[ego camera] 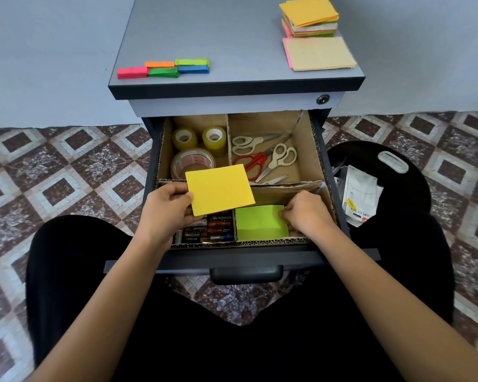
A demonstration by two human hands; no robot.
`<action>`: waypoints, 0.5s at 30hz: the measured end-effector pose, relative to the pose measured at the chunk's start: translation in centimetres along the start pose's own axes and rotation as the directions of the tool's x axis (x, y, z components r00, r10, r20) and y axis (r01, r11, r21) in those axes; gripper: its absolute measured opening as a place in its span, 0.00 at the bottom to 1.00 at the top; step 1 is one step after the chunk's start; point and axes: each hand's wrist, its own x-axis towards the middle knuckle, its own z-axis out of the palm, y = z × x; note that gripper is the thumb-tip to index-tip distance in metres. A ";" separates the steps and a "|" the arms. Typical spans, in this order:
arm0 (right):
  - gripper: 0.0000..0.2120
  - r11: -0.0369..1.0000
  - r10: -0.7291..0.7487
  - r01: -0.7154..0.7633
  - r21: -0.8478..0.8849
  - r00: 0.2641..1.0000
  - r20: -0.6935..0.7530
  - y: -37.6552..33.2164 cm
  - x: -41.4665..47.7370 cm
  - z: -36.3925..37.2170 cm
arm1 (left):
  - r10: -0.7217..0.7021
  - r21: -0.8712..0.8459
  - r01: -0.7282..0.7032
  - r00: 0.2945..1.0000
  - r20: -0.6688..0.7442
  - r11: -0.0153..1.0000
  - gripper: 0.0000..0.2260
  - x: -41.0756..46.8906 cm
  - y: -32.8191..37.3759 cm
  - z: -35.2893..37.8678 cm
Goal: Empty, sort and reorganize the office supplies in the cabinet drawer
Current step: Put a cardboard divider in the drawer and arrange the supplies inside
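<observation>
The cabinet drawer (240, 259) stands pulled out, lined with a cardboard divider (309, 150). My left hand (169, 206) holds a yellow sticky-note pad (220, 188) above the front left compartment of batteries (210, 230). My right hand (307, 213) pinches the right edge of a green sticky-note pad (260, 223) lying in the front right compartment. Three tape rolls (193, 150) fill the back left compartment. Several scissors (268, 158) lie in the back right one.
On the cabinet top (226, 37) lie coloured flag-note strips (163, 68) at the left and a stack of sticky pads (309, 17) with a beige pad (319, 53) at the right. A black bag (375, 172) with packets sits on the tiled floor at the right.
</observation>
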 end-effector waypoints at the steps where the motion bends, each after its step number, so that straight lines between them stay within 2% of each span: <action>1: 0.09 1.000 -0.009 0.010 -0.016 1.000 0.009 0.1 -0.1 -0.1 | 0.000 -0.002 0.000 1.000 0.002 1.000 0.06 -0.1 0.1 0.0; 4: 0.09 0.997 -0.053 0.052 -0.050 0.999 -0.006 0.1 -0.7 -0.6 | -0.001 -0.008 0.001 1.000 0.030 1.000 0.06 -0.2 0.4 0.3; 7: 0.09 0.986 -0.168 0.165 -0.032 0.972 -0.161 0.1 -1.7 -1.7 | -0.002 -0.010 0.003 0.997 0.075 1.000 0.06 -0.6 0.8 1.0; 9: 0.09 0.962 -0.264 0.273 -0.018 0.906 -0.330 0.3 -2.6 -2.7 | -0.007 0.003 0.006 0.994 0.108 1.000 0.07 -0.8 0.9 1.6; 11: 0.08 0.924 -0.343 0.381 -0.027 0.797 -0.497 1.0 -3.3 -3.5 | -0.015 0.029 0.011 0.989 0.146 1.000 0.08 -1.1 1.0 2.5; 13: 0.09 0.910 -0.366 0.410 -0.064 0.721 -0.588 2.1 -3.3 -4.0 | -0.033 0.059 0.023 0.983 0.181 0.998 0.09 -1.3 0.9 3.5; 15: 0.14 0.932 -0.327 0.357 -0.062 0.756 -0.567 3.3 -2.6 -4.3 | -0.055 0.099 0.035 0.978 0.203 0.995 0.09 -1.5 0.7 4.5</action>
